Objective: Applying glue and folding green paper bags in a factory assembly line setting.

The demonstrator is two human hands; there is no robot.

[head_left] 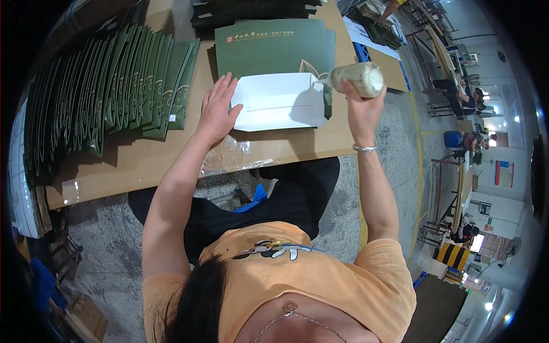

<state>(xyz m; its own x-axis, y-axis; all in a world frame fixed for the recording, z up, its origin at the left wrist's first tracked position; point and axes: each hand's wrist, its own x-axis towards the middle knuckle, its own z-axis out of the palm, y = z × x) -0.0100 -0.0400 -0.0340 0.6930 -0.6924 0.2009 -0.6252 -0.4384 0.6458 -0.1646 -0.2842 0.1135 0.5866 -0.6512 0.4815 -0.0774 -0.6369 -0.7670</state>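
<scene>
Setting: a person sits at a low brown cardboard-covered bench [143, 163], seen from above; the floor beneath is grey concrete.

Work piece: a flat dark green printed card carton blank [274, 48] lies near the far edge of the bench, toward its right end. Its white inner flap [280, 103] is folded open toward the person.

Left hand: the left hand [217, 111] lies flat and open, fingers spread, pressing on the left end of the white flap. It grasps nothing.

Right hand: the right hand [357, 106] is clenched around a pale, translucent plastic squeeze bottle [359, 78], tipped so its nozzle end points at the right end of the flap. A silver bracelet [365, 148] sits on that wrist.

Step in hand, as a judgement: glue appears to be going along the flap's edge.

Doing it well: keep the left palm flat so the flap cannot lift or slide; hold the nozzle close to the card; squeeze gently for a thin, even line kept inside the edge, off the green face.

Risk: a heavy squeeze may blob and smear the print.

Nearby: a fanned row of matching green card blanks [108, 86] lies overlapped along the bench's left end; a crumpled clear plastic sheet [229, 157] lies at the near edge.
</scene>
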